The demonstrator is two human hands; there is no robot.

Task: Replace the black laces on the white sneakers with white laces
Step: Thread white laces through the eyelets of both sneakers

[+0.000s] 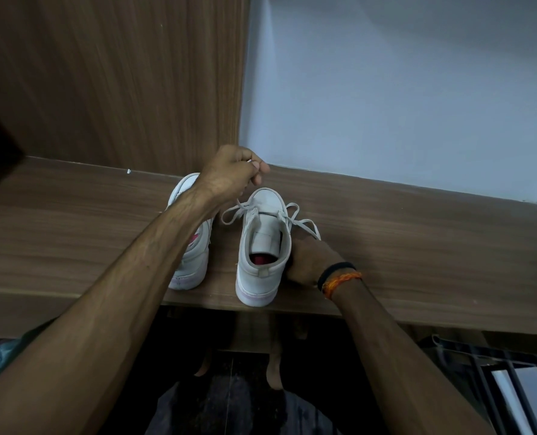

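Observation:
Two white sneakers stand side by side on a wooden table (417,246), heels toward me. The right sneaker (262,246) carries a white lace (301,222) that loops loosely out on both sides. My left hand (232,171) is raised above its toe and pinches the tip of that lace between thumb and fingers. My right hand (312,262) grips the right sneaker's outer side near the heel. My left forearm crosses over the left sneaker (195,255) and hides most of it. No black lace shows.
A wood-grain panel (113,76) rises behind the table on the left and a pale wall (402,89) on the right. The table's front edge runs just under the sneakers' heels. My bare feet (273,368) stand on dark floor below; a metal rack (511,372) sits lower right.

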